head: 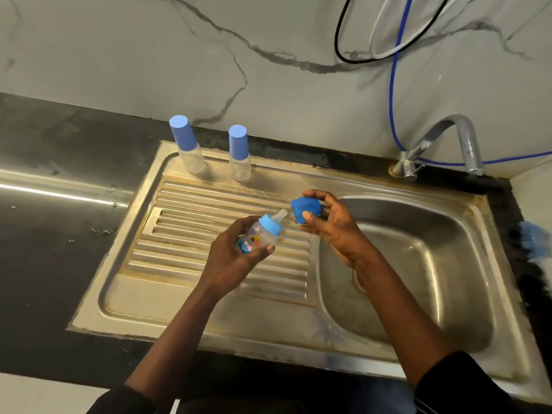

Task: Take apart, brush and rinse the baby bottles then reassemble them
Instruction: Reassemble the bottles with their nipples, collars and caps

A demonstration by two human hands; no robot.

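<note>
The left hand (236,258) grips a small baby bottle (260,236), fingers and thumb curled round its printed, clear body, and holds it tilted above the ribbed drainboard (185,264) with the teat (280,216) pointing up and to the right. The right hand (331,222) pinches the loose blue cap (304,209) between thumb and fingertips, just beside the teat but clear of it, over the seam between drainboard and sink basin (433,264).

The bottle looks like thin, empty plastic, so it is probably light and stiff enough to hold firmly by the body. Wet, it would likely turn slippery. The blue screw collar (270,224) is the sensible place for the right hand to take hold next, twisting against the left hand's hold on the body. The teat looks soft and pliable; it probably should be pressed out of the collar rather than pulled by its tip. The cap is small and hollow and might roll if it is set on the ribs.

Counted: three baby bottles in all, one in hand and two standing upright at the back of the drainboard, the left-standing bottle (186,147) and the right-standing bottle (239,153), near each other and each with its tall blue cap on. That makes three caps, one off. One teat and one collar are showing.

One tap (457,138) stands behind the basin. A blue bristly object (534,237), possibly the brush, lies at the right edge.
</note>
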